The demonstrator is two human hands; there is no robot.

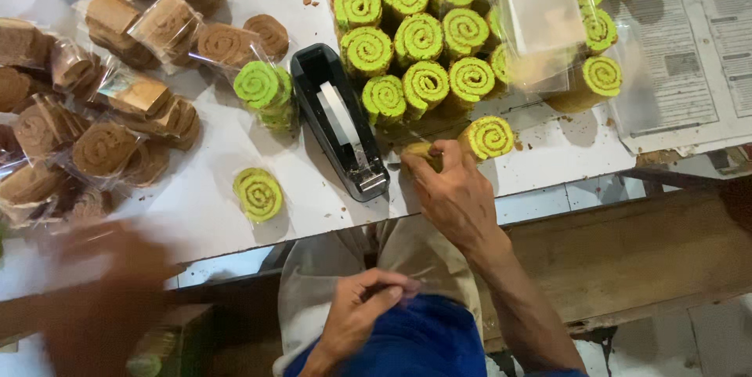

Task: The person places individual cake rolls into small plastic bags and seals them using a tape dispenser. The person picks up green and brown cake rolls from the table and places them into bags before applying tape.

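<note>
The right hand [454,193] reaches out over the tabletop [204,212], fingers pinched on a green swirl roll slice [421,151] just in front of the tape dispenser [338,120]. Another green slice [487,137] lies touching it to the right. The left hand [362,306] rests low near the lap, thumb and fingers closed on a scrap of thin clear film [415,283]; what exactly it is cannot be told.

The held slice looks light, soft and crumbly, a sponge spiral that would dent or unroll under a hard squeeze, so I judge it is best taken by its flat faces or gently around the rim, not by one edge.

Beyond the right hand a tight cluster of green slices [419,40] stands on end, with a clear plastic bag [540,9] lying over its right side. Left of the dispenser sit a bagged stack of green slices [265,91] and one wrapped slice [258,193] alone. Further left, wrapped brown slices [102,87] are heaped. Printed paper sheets [689,56] lie at the right edge. A blurred shape [102,299] at lower left may be another person's hand.
</note>
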